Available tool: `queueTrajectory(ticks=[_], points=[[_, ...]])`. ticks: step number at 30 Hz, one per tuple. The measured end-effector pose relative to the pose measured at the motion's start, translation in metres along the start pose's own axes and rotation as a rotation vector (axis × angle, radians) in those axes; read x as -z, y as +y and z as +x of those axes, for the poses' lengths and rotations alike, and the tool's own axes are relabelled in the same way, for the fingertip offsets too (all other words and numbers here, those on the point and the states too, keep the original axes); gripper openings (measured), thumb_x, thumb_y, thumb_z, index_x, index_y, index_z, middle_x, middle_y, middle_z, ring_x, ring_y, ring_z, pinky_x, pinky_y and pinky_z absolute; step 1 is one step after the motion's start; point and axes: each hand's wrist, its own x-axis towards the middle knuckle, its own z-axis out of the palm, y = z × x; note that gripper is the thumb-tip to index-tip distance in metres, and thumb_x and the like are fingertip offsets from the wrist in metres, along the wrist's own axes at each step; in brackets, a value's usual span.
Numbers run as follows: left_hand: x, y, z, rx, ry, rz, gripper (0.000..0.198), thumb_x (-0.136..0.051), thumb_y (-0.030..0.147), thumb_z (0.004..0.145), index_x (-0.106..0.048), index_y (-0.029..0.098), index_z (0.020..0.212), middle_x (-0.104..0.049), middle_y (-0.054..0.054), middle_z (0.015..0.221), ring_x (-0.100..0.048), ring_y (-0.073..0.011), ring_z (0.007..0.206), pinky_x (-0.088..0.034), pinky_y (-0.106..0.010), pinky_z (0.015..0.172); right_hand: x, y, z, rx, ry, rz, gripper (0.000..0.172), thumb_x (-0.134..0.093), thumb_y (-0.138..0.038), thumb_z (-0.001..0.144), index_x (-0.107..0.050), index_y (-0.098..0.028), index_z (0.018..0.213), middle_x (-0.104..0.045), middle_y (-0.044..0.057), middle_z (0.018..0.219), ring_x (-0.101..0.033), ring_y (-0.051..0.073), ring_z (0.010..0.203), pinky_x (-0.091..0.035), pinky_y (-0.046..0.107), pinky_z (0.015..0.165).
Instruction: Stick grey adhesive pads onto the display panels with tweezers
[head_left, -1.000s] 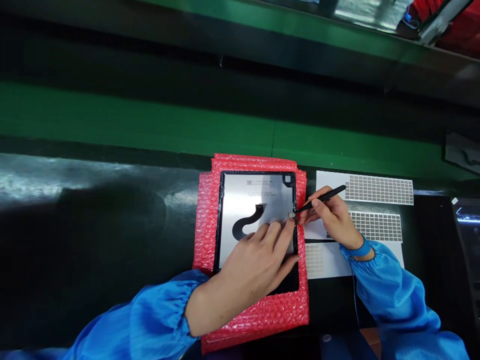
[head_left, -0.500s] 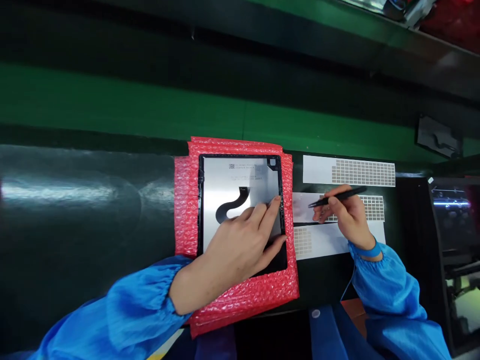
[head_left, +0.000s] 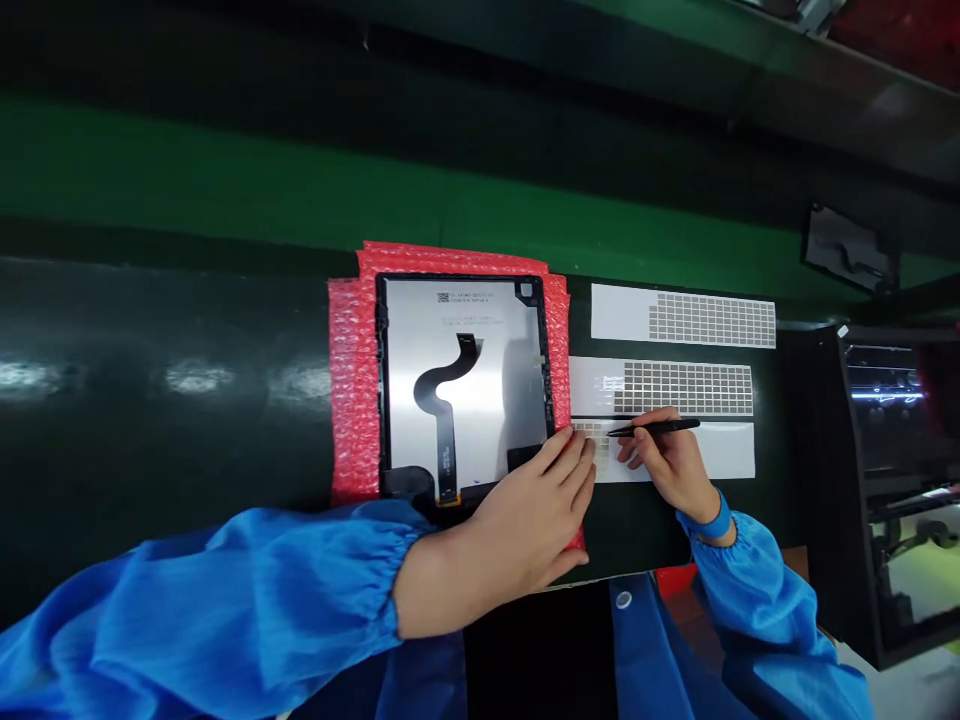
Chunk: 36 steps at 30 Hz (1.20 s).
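A tablet display panel (head_left: 495,400) with a silver back, a black frame and a curved black ribbon cable (head_left: 445,430) lies on red bubble wrap (head_left: 351,400). My left hand (head_left: 529,515) rests over the panel's lower right corner, fingers stretched out and nothing in them. Its fingertips reach the left end of the lowest sticker sheet (head_left: 697,450). In my right hand (head_left: 671,465) is a pair of slim black tweezers (head_left: 664,427), held like a pen. Their tip points left at the small stickers on that sheet; whether it touches is too small to tell.
Two more white sheets with grids of small stickers lie above, a middle sheet (head_left: 690,388) and a top sheet (head_left: 712,320). Another panel (head_left: 851,248) lies at the back right. A black-framed case (head_left: 832,500) stands at the right edge of the dark green table (head_left: 172,430).
My left hand has slid down and right, off the panel's right edge toward the lowest sheet. My right hand has brought the tweezers down from the middle sheet to the lowest one.
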Motion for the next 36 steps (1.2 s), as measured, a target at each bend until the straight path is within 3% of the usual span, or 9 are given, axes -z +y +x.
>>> queueTrajectory(ticks=[4,17,26,29,32,34,36], points=[[-0.011,0.003,0.003,-0.001,-0.063,0.062,0.089,-0.055,0.074,0.092,-0.067,-0.002,0.139,-0.064,-0.028,0.145,-0.056,-0.0447,0.138,-0.026,-0.056,0.124,-0.002,-0.001,0.0,-0.012,0.023,-0.006,0.031,-0.061,-0.052,0.105,-0.055,-0.022,0.11,-0.074,0.003,0.073,-0.08,0.023,0.077,-0.065,0.03,0.057],[-0.014,0.004,0.003,0.005,-0.066,0.082,0.086,-0.055,0.071,0.091,-0.07,0.001,0.138,-0.063,-0.028,0.146,-0.056,-0.0452,0.137,-0.023,-0.059,0.124,-0.001,-0.002,0.0,-0.059,0.027,-0.031,0.032,-0.061,-0.053,0.105,-0.055,-0.023,0.111,-0.074,0.002,0.072,-0.078,0.022,0.072,-0.065,0.032,0.057],[-0.028,0.011,0.005,0.031,0.009,0.075,0.087,-0.059,0.07,0.089,-0.069,-0.002,0.137,-0.065,-0.03,0.142,-0.057,-0.0465,0.137,-0.017,-0.062,0.127,0.003,-0.006,0.006,-0.118,0.078,0.132,0.034,-0.067,-0.054,0.101,-0.054,-0.023,0.106,-0.075,0.001,0.077,-0.074,0.017,0.058,-0.063,0.029,0.052],[-0.011,0.009,0.001,0.041,0.054,0.021,0.086,-0.06,0.07,0.091,-0.066,0.0,0.14,-0.062,-0.028,0.148,-0.052,-0.0438,0.144,-0.02,-0.057,0.128,0.008,-0.019,0.01,-0.126,0.092,0.208,0.032,-0.069,-0.051,0.101,-0.055,-0.023,0.104,-0.076,-0.001,0.074,-0.075,0.019,0.056,-0.063,0.03,0.051],[0.019,0.0,-0.014,-0.004,0.157,-0.033,0.079,-0.054,0.07,0.096,-0.066,0.006,0.14,-0.061,-0.023,0.151,-0.051,-0.0388,0.145,-0.03,-0.051,0.125,0.004,-0.044,0.02,-0.082,0.097,0.235,0.027,-0.069,-0.047,0.102,-0.057,-0.024,0.105,-0.078,0.001,0.078,-0.077,0.021,0.059,-0.065,0.034,0.052],[0.037,-0.009,-0.027,0.028,0.205,-0.066,0.066,-0.048,0.063,0.102,-0.07,0.009,0.132,-0.073,-0.019,0.13,-0.066,-0.033,0.123,-0.044,-0.046,0.112,-0.008,-0.068,0.031,-0.037,0.074,0.221,0.024,-0.068,-0.046,0.102,-0.059,-0.024,0.104,-0.079,0.002,0.08,-0.078,0.022,0.06,-0.066,0.036,0.054],[0.046,-0.021,-0.04,0.174,0.208,-0.071,0.057,-0.047,0.057,0.104,-0.072,0.01,0.124,-0.078,-0.014,0.101,-0.072,-0.028,0.093,-0.053,-0.042,0.092,-0.028,-0.093,0.045,0.017,0.021,0.213,0.023,-0.068,-0.045,0.103,-0.061,-0.024,0.103,-0.08,0.002,0.08,-0.078,0.021,0.061,-0.067,0.036,0.056]])
